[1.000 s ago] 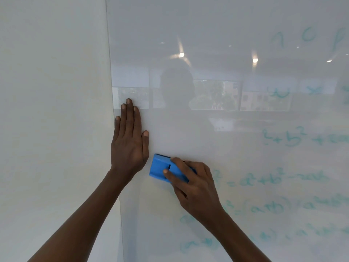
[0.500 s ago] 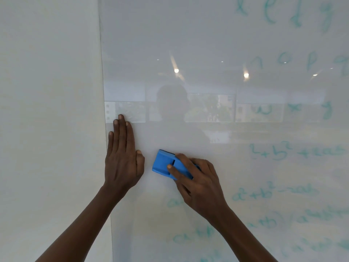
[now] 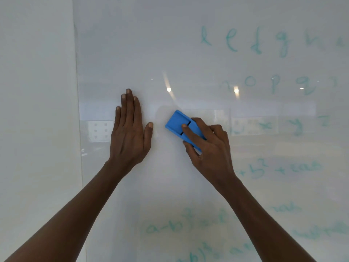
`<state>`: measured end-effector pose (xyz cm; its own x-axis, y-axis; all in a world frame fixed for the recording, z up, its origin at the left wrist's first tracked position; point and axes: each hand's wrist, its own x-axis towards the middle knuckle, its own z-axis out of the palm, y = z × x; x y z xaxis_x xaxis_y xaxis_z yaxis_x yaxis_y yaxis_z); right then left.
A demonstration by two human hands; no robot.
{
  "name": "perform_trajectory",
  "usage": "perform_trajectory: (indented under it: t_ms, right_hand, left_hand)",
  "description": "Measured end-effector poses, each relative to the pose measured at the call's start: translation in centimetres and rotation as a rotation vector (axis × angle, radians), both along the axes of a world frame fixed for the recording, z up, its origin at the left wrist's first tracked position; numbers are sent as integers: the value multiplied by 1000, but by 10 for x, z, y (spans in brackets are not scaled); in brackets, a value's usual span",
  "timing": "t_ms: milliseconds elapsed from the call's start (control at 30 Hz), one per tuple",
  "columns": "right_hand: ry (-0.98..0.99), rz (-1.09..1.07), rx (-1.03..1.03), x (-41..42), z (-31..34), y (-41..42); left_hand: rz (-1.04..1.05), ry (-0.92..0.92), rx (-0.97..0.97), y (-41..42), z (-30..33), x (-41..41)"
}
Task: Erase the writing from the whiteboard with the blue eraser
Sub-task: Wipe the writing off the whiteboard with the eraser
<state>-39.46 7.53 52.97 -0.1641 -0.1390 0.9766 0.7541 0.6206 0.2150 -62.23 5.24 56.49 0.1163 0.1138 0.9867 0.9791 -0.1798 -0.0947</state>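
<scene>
My right hand [image 3: 209, 148] grips the eraser [image 3: 181, 125], forefinger laid along its back, thumb curled under its lower edge. The eraser lies tilted against the whiteboard [image 3: 188, 53], just right of my left hand [image 3: 130, 133]. That hand lies flat on the board, fingers straight, holding nothing. Faint teal writing [image 3: 245, 38] shows to the upper right and below.
</scene>
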Motion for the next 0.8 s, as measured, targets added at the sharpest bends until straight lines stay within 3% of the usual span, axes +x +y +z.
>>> perform_trajectory:
  t_ms: [300, 800]
  right_hand:
    - [65, 25, 5, 20, 47, 12]
    - [26, 23, 26, 21, 54, 17]
  left_hand:
    - [-11, -17, 59, 13, 71, 50]
    - [90, -20, 19, 24, 73, 45]
